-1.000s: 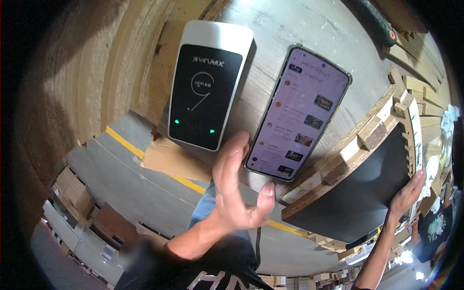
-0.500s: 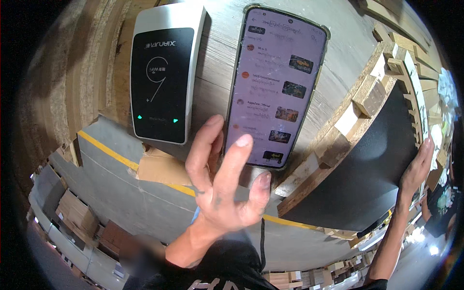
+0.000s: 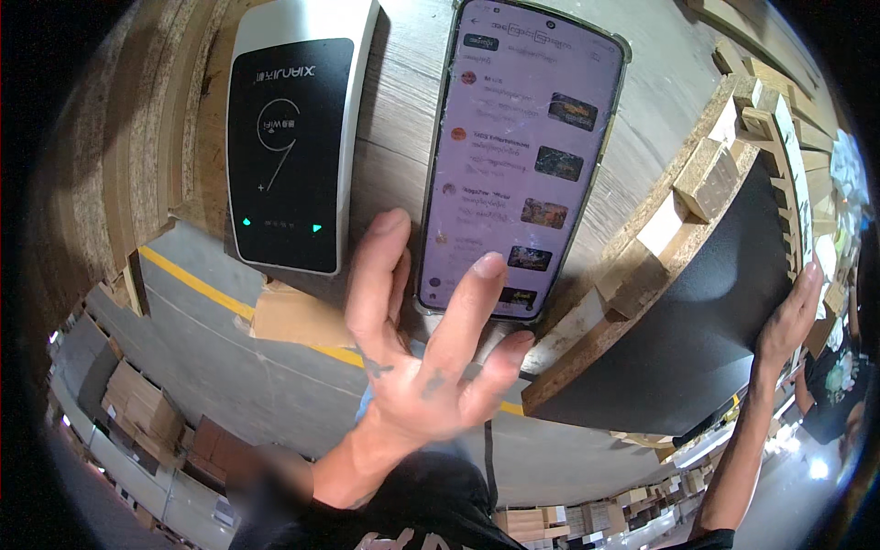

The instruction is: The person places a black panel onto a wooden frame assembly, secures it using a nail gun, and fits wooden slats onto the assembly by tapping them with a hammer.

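Note:
A smartphone [image 3: 500, 206] lies on a grey wood-grain surface, its lit screen showing a list with small pictures. My left hand [image 3: 412, 385] is over the phone's near end with fingers apart, one fingertip on or just above the lower screen; contact cannot be told. Left of the phone is a white box-shaped electronic device [image 3: 289, 156] with a black face and two small green lights. At the far right, my right hand [image 3: 788, 321] lies with fingers stretched along the edge of a black panel [image 3: 669, 321] framed with wood strips; it holds nothing visible.
Stacked raw-edged boards [image 3: 137, 119] stand at the left. More wood strips [image 3: 775, 82] lie at the upper right. A cardboard piece [image 3: 298, 316] sticks out below the device. Beneath is a grey floor with a yellow line [image 3: 197, 284]; another person [image 3: 834, 376] is at the right edge.
My left hand's pointing finger has shifted slightly right across the lower screen. The phone and the white device sit a little further left in view. My right hand stays put.

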